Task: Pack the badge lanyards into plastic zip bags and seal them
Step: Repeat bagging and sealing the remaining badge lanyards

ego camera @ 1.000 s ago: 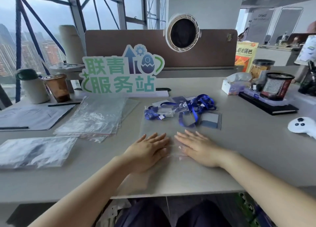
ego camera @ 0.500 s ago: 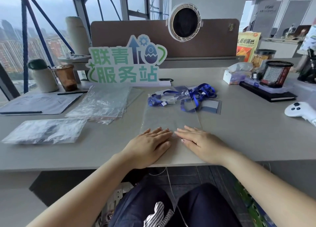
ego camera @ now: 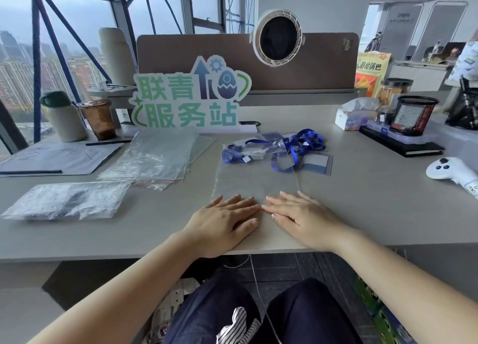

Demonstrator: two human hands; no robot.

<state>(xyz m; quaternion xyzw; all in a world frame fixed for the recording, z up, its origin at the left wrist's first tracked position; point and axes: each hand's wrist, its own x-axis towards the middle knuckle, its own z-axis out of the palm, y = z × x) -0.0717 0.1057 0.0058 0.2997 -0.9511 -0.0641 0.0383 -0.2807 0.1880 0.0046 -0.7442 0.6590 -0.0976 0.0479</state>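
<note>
Left hand (ego camera: pixel 224 223) and right hand (ego camera: pixel 300 218), fingers flat, are pressing the clear plastic zip bag (ego camera: pixel 254 180) at the grey desk's (ego camera: pixel 375 201) near edge. Blue lanyards (ego camera: pixel 287 147) are lying tangled across its far end.

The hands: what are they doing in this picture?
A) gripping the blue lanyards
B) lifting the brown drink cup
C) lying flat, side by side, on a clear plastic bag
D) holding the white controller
C: the left hand and right hand lie with straight fingers on the clear plastic bag, short of the blue lanyards.

lanyards (ego camera: pixel 297 147) — blue | zip bag (ego camera: pixel 256 178) — clear | sign (ego camera: pixel 188 97) — green, teal | desk (ego camera: pixel 362 201) — grey
</note>
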